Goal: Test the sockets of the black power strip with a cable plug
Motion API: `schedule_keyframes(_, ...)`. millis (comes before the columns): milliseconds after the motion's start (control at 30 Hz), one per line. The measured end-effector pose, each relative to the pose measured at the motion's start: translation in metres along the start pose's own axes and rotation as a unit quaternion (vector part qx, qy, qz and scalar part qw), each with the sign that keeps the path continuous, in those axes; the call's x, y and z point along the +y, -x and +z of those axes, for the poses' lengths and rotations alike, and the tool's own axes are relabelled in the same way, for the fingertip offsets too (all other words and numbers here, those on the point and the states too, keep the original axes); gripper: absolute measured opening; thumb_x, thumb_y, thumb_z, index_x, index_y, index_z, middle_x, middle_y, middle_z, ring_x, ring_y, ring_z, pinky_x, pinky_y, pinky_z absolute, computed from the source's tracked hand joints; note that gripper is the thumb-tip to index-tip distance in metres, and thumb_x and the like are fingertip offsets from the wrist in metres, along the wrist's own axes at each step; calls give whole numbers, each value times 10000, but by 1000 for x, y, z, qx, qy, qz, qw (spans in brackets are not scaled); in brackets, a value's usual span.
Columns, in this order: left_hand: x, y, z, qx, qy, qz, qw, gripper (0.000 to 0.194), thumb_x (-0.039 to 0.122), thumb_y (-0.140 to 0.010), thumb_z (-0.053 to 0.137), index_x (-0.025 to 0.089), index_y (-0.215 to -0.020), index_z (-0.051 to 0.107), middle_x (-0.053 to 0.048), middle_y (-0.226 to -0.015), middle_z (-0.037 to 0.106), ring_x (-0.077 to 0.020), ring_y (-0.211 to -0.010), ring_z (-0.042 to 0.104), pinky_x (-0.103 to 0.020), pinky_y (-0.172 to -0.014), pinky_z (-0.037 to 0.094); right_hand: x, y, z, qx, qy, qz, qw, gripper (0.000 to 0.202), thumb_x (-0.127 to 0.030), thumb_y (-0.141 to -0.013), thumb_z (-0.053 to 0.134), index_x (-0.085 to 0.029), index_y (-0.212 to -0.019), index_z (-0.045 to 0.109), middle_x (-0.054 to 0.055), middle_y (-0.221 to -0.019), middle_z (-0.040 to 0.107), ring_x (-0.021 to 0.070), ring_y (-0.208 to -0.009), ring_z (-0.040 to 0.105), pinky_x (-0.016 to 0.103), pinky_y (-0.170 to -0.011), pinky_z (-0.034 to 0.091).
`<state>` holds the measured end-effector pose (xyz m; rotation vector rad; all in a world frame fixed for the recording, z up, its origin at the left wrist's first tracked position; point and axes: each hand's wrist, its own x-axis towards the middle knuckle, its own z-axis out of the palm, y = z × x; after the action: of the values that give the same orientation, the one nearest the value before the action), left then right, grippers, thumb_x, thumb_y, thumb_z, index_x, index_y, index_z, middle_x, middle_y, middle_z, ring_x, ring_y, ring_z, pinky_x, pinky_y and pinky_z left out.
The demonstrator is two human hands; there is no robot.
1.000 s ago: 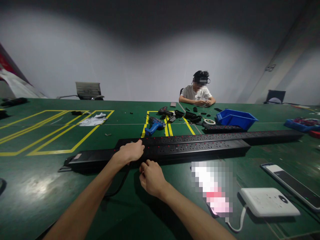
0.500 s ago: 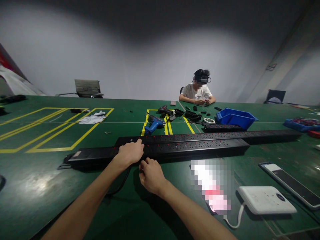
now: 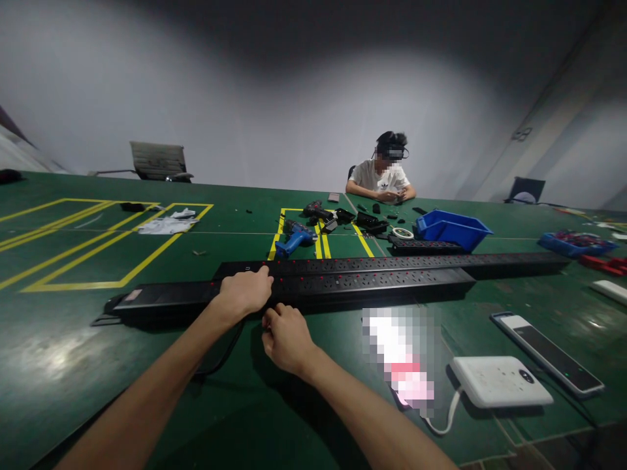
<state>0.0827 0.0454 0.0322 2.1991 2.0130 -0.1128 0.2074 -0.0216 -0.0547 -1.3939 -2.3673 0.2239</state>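
View turned right; two long strips [image 3: 392, 283].
Left hand [image 3: 246, 290] on one, right hand [image 3: 288, 334] beside; can't tell either grip.

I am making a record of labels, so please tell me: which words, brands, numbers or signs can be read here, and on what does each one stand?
No text can be read with certainty.
Near power strip: pale end label, too small to read.
Far power strip: small white mark, too small.
White shirt: dark logo, no readable word.
White device: small dark display, unreadable.
Bright screen: pixelated, unreadable.
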Motion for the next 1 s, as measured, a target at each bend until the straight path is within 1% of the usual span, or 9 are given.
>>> schedule_keyframes(233,-2,-5,-5,-12,-17,19,1000,422,449,-888,316,209,-1105,585,-191,-1048,685,-378,-965,646,-492,-788,468,0,0,-1,-1,6,-5,1000,175,-236,-814,523,-196,-974,582,60,-942,559,189,-802,509,307,-719,365)
schedule_keyframes(400,-17,-23,-11,-120,37,54,991,421,470,-885,310,186,-1061,566,-138,-890,699,-247,-605,670,-359,-570,522,1,0,1,1,6,-7,1000,177,-215,-801,526,-197,-967,582,57,-933,561,193,-811,517,309,-737,376)
schedule_keyframes(467,-23,-28,-12,-151,74,63,984,419,460,-888,311,172,-1087,541,-127,-859,694,-223,-553,654,-316,-490,508,1,0,1,1,8,-5,1000,180,-210,-800,525,-197,-970,581,59,-939,561,194,-817,519,310,-743,377)
schedule_keyframes(533,-25,-29,-11,-158,93,61,981,437,458,-893,304,155,-1127,513,-136,-871,691,-224,-545,653,-308,-460,498,1,0,1,2,7,-5,1000,178,-211,-804,522,-197,-972,580,61,-945,561,193,-821,519,309,-743,375)
schedule_keyframes(600,-24,-25,-11,-145,86,51,984,462,468,-899,289,143,-1154,498,-152,-901,692,-227,-527,651,-330,-486,505,1,0,0,2,3,-9,1000,174,-216,-805,525,-197,-970,579,60,-947,560,192,-826,519,306,-741,375)
schedule_keyframes(667,-17,-18,-10,-108,53,37,992,463,469,-904,284,150,-1158,504,-169,-949,696,-241,-558,667,-376,-576,520,1,0,0,3,2,-9,1000,174,-221,-801,532,-196,-967,579,60,-944,560,192,-827,518,304,-741,374)
schedule_keyframes(800,1,-5,-5,-20,-15,11,1000,424,442,-897,344,177,-1175,523,-201,-1072,687,-328,-892,684,-465,-796,480,1,0,0,2,6,-9,1000,179,-220,-798,530,-195,-969,579,58,-934,560,190,-814,516,304,-737,374)
schedule_keyframes(867,6,-2,-1,-9,-18,0,1000,424,431,-895,363,167,-1184,524,-217,-1093,680,-346,-985,658,-468,-832,458,0,0,-1,1,8,-10,1000,179,-222,-801,527,-195,-969,581,58,-930,562,189,-808,517,306,-734,376)
schedule_keyframes(1000,7,0,6,-1,1,-11,1000,426,443,-899,356,163,-1171,528,-214,-1063,691,-343,-980,660,-450,-829,451,-2,-1,-1,-2,13,-5,1000,182,-225,-804,531,-193,-975,583,60,-939,568,191,-816,524,309,-740,382)
